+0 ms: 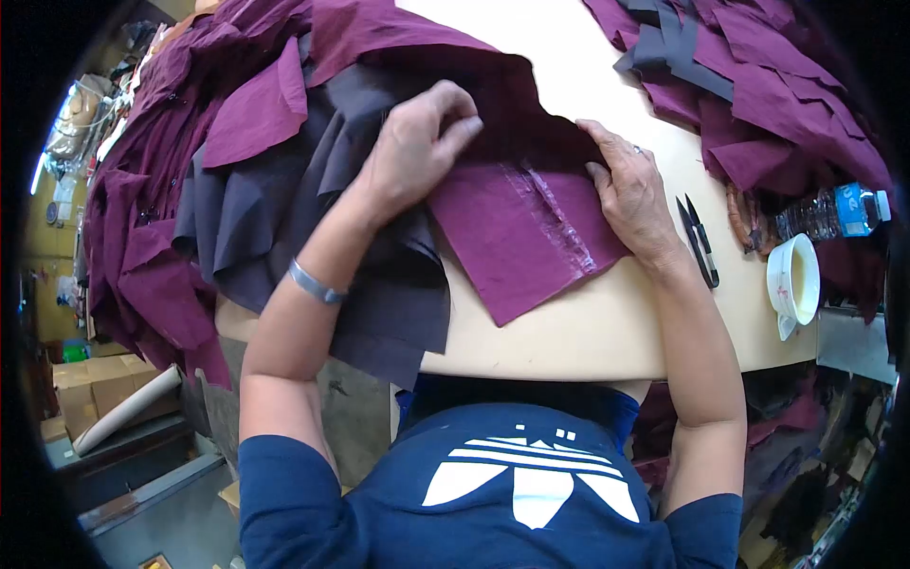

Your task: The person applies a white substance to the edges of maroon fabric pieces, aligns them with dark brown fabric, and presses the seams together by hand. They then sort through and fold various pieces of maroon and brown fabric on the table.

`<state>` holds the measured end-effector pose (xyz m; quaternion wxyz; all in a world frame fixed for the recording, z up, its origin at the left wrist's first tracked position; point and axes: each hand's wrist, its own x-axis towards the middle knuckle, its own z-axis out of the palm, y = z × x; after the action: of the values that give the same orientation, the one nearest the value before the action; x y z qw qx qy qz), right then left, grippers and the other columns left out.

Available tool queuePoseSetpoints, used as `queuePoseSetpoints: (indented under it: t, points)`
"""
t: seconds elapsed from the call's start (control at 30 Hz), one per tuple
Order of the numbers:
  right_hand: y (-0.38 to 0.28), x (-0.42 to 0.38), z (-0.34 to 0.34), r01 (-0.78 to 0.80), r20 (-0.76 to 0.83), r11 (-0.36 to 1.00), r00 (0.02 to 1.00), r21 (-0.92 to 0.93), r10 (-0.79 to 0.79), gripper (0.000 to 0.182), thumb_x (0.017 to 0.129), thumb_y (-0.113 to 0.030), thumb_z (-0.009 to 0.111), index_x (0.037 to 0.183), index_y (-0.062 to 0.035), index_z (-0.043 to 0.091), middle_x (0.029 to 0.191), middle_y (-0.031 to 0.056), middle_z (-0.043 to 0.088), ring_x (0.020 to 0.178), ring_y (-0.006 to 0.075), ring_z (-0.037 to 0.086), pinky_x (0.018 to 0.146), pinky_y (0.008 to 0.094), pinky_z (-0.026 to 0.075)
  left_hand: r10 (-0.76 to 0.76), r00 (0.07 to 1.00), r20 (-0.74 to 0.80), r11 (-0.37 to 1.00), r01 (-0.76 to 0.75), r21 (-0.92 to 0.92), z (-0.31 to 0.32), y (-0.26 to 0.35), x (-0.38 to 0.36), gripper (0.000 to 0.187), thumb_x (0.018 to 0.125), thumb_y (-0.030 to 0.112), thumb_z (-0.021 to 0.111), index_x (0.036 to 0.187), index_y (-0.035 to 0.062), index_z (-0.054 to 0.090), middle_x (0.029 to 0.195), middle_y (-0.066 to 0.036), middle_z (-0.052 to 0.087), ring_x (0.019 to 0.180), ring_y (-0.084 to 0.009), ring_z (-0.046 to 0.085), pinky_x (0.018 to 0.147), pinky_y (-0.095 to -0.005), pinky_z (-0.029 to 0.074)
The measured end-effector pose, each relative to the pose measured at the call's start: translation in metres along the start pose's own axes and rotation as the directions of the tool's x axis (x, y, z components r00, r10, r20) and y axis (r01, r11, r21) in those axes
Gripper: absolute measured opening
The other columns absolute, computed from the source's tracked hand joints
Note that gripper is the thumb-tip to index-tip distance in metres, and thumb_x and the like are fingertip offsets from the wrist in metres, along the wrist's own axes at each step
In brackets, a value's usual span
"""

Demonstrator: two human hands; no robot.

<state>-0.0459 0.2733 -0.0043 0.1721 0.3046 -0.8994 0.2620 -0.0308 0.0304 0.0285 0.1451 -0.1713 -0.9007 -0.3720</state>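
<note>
A maroon fabric piece (pixel 502 251) lies before me, with a whitish, glossy streak along a narrow raised strip. Its far part is dark and folded up. Above its left side, my left hand (pixel 422 147) is raised with curled fingers and the thumb near the index finger; whatever is between them, if anything, is too small to make out. My right hand (pixel 630 190) is at the piece's right edge, thumb and fingers closed on the fabric. Dark grey fabric (pixel 379 275) hangs in folds below my left forearm, over the table's near edge.
Maroon garments (pixel 142 237) are heaped at left, more maroon pieces (pixel 768 104) at far right. On the cream table (pixel 550 346), black pointed tweezers or snips (pixel 700 242) lie right of my right hand, near a white bowl (pixel 779 284) and a plastic bottle (pixel 834 212).
</note>
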Motion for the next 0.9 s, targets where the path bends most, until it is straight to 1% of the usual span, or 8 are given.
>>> queuePoseSetpoints:
  t: [0.13, 0.17, 0.27, 0.4, 0.53, 0.63, 0.73, 0.9]
  points:
    - [0.006, -0.001, -0.006, -0.005, -0.103, 1.0, 0.995, 0.007, 0.005, 0.044, 0.079, -0.001, 0.057, 0.122, -0.0083, 0.046, 0.102, 0.0149, 0.062, 0.09, 0.029, 0.061, 0.08, 0.038, 0.043, 0.446, 0.859, 0.251, 0.887, -0.462, 0.006, 0.029, 0.02, -0.02, 0.019, 0.074, 0.01, 0.067, 0.087, 0.0047, 0.056, 0.085, -0.009, 0.055, 0.076, -0.0262, 0.057, 0.064, -0.0337, 0.048]
    - [0.006, 0.0, -0.012, -0.097, -0.06, 0.988, 0.993, 0.123, 0.105, 0.045, 0.078, -0.007, 0.061, 0.121, -0.0068, 0.047, 0.094, 0.0167, 0.063, 0.081, 0.0321, 0.062, 0.072, 0.0385, 0.046, 0.451, 0.849, 0.275, 0.879, -0.476, 0.029, 0.034, 0.024, -0.023, 0.019, 0.074, 0.011, 0.068, 0.087, 0.0055, 0.056, 0.085, -0.009, 0.055, 0.076, -0.0257, 0.057, 0.064, -0.034, 0.048]
    - [0.006, -0.002, -0.035, -0.43, 0.255, 0.903, 0.876, 0.024, 0.41, 0.045, 0.075, -0.013, 0.065, 0.117, -0.0044, 0.051, 0.085, 0.0184, 0.064, 0.076, 0.0321, 0.063, 0.067, 0.0372, 0.048, 0.478, 0.839, 0.261, 0.85, -0.516, 0.103, 0.044, 0.024, -0.023, 0.018, 0.074, 0.015, 0.068, 0.086, 0.0078, 0.056, 0.084, -0.006, 0.055, 0.074, -0.023, 0.057, 0.062, -0.0325, 0.048]
    - [0.014, -0.002, -0.048, -0.485, 0.409, 0.87, 0.815, 0.092, 0.411, 0.032, 0.073, -0.015, 0.067, 0.101, -0.0009, 0.058, 0.078, 0.0183, 0.063, 0.075, 0.0283, 0.064, 0.066, 0.0365, 0.047, 0.464, 0.837, 0.29, 0.831, -0.525, 0.184, 0.048, 0.022, -0.026, 0.019, 0.073, 0.014, 0.068, 0.089, 0.0101, 0.058, 0.089, -0.004, 0.056, 0.079, -0.0207, 0.058, 0.068, -0.0316, 0.047]
    - [0.022, -0.007, -0.026, -0.275, 0.166, 0.935, 0.956, 0.223, 0.242, 0.021, 0.078, -0.011, 0.063, 0.095, -0.0001, 0.057, 0.075, 0.0194, 0.062, 0.071, 0.0318, 0.062, 0.064, 0.0382, 0.046, 0.612, 0.78, 0.131, 0.755, -0.625, 0.198, 0.059, 0.031, -0.021, 0.029, 0.069, 0.009, 0.066, 0.098, 0.013, 0.061, 0.1, -0.004, 0.057, 0.093, -0.0204, 0.057, 0.081, -0.0348, 0.044]
    - [0.019, -0.004, -0.018, -0.194, 0.027, 0.97, 0.981, 0.148, 0.192, 0.018, 0.08, -0.011, 0.062, 0.093, -0.0004, 0.055, 0.074, 0.0196, 0.062, 0.069, 0.0337, 0.062, 0.063, 0.0391, 0.047, 0.56, 0.802, 0.206, 0.789, -0.593, 0.162, 0.065, 0.03, -0.018, 0.039, 0.066, 0.006, 0.064, 0.104, 0.0156, 0.061, 0.105, -0.003, 0.056, 0.1, -0.0212, 0.055, 0.086, -0.0373, 0.042]
    - [0.02, -0.004, -0.017, -0.213, -0.005, 0.964, 0.976, 0.162, 0.216, 0.021, 0.079, -0.013, 0.063, 0.094, -0.0009, 0.055, 0.073, 0.0191, 0.062, 0.068, 0.0334, 0.062, 0.063, 0.0397, 0.046, 0.541, 0.814, 0.214, 0.802, -0.575, 0.162, 0.069, 0.029, -0.018, 0.039, 0.064, 0.004, 0.063, 0.101, 0.0153, 0.061, 0.101, -0.003, 0.056, 0.096, -0.0214, 0.055, 0.084, -0.0362, 0.044]
    - [0.024, -0.005, -0.034, -0.327, 0.235, 0.926, 0.931, 0.19, 0.281, 0.019, 0.079, -0.013, 0.064, 0.09, 0.0002, 0.056, 0.072, 0.018, 0.062, 0.067, 0.029, 0.062, 0.062, 0.0367, 0.046, 0.509, 0.834, 0.213, 0.835, -0.539, 0.111, 0.077, 0.031, -0.017, 0.028, 0.068, 0.003, 0.059, 0.094, 0.0126, 0.061, 0.095, -0.004, 0.056, 0.087, -0.0221, 0.055, 0.078, -0.0344, 0.045]
